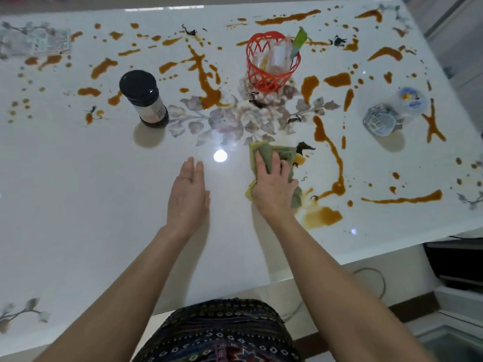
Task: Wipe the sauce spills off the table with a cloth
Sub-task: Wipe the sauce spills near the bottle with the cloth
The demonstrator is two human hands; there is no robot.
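Here, right hand (274,186) palm down on a crumpled green cloth (283,152), pressing it onto the glossy white table (78,178) a little right of centre, just in front of the grey floral print (230,121). Fingers (277,165) laid nearly straight and slightly apart over the cloth, a fold bunched up between the first finger and the rest; thumb out of sight. Yellowish edge of the cloth poking out at the hand's left side. Left hand (188,194) just beside, palm down, empty, fingers straight and pressed together; touching the tabletop or hovering just above it, cannot tell. Orange-brown sauce spills (322,216) all across the far half and the right side of the table: a puddle near the right wrist, a long curving streak (329,150) just right of the cloth, dashes and drops beyond. Small dark scraps (305,147) at the cloth's far right corner, touching it. Near left part of the table white and shiny, with a bright lamp reflection (220,155) between the two hands. Upright on the table, well apart from the cloth: a jar with a dark lid (142,96) to the left, a red lattice basket (266,86) with packets inside at the middle. To the far right a clear plastic tub (386,113), blurred, seemingly on its side. Patterned dark garment (222,333) at the bottom of the view
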